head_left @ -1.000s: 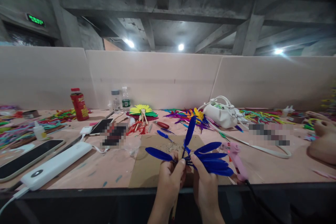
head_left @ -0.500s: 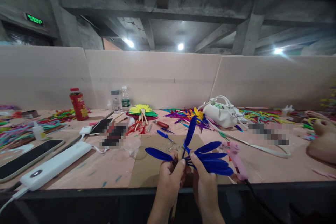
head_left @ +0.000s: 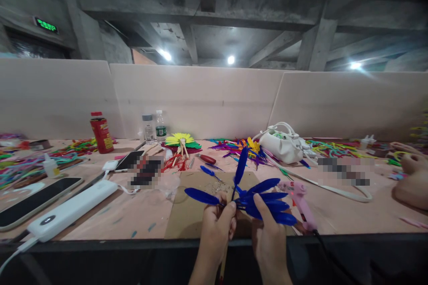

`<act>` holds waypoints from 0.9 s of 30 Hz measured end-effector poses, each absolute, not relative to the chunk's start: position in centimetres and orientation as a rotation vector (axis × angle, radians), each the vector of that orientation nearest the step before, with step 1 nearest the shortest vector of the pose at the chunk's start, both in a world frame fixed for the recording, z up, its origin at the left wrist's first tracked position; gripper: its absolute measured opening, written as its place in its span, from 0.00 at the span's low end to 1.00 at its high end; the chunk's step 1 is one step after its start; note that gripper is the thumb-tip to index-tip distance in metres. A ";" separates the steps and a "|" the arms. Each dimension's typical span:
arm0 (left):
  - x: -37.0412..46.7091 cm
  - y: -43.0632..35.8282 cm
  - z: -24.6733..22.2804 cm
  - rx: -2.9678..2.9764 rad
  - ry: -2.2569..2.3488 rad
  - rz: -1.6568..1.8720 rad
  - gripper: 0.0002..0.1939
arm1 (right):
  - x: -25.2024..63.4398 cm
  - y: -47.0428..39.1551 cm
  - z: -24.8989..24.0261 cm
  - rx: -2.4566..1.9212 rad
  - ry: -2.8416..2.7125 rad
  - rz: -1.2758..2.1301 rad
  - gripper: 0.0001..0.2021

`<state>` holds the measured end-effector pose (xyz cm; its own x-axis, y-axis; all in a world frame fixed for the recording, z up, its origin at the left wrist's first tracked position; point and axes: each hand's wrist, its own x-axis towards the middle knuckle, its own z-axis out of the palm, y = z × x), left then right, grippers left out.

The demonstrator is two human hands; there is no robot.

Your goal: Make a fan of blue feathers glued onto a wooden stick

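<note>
Several blue feathers [head_left: 269, 197] fan out from the top of a thin wooden stick [head_left: 223, 260], one pointing left, one upward, the others right. My left hand [head_left: 219, 220] is closed around the stick and the feather quills, thumb on top. My right hand [head_left: 269, 231] lies on the right-hand feathers, its thumb or finger over them and the rest hidden beneath. Under the hands is a brown board [head_left: 187, 213], where a loose blue feather [head_left: 207, 170] lies near the far edge.
A pink glue gun [head_left: 302, 205] lies right of the feathers. Behind are a red-handled tool [head_left: 207, 159], a yellow feather piece [head_left: 180, 139], coloured feathers and a white bag [head_left: 281, 144]. Left are a power bank [head_left: 72, 211], phones and bottles. Another person's hand [head_left: 413, 182] is far right.
My right hand has slid right and slightly down, away from the quills, out along the right-hand feathers. My left hand keeps its hold on the stick.
</note>
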<state>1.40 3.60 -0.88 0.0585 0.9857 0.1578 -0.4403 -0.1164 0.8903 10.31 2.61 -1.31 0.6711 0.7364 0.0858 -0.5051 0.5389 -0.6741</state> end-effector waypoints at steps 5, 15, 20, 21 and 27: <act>1.6 2.9 0.1 0.987 0.749 1.429 0.18 | 13.2 2.2 -1.0 -0.627 -0.387 0.716 0.17; 1.4 2.6 0.9 0.915 0.716 1.451 0.18 | 15.2 1.8 -1.1 -0.518 -0.591 0.703 0.15; 1.2 2.9 0.9 0.917 0.735 1.425 0.21 | 13.1 2.4 -1.5 -0.661 -0.676 0.726 0.17; 1.2 2.9 0.9 0.911 0.738 1.429 0.22 | 12.8 2.5 -1.6 -0.702 -0.681 0.702 0.17; 1.3 3.2 0.4 0.893 0.699 1.463 0.21 | 12.4 2.5 -1.3 -0.761 -0.653 0.613 0.15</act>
<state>1.30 3.16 0.40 0.0205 0.9921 0.1237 -0.5268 -0.0944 0.8447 12.38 2.45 -1.31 0.6433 0.7024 0.3047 -0.2603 0.5749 -0.7757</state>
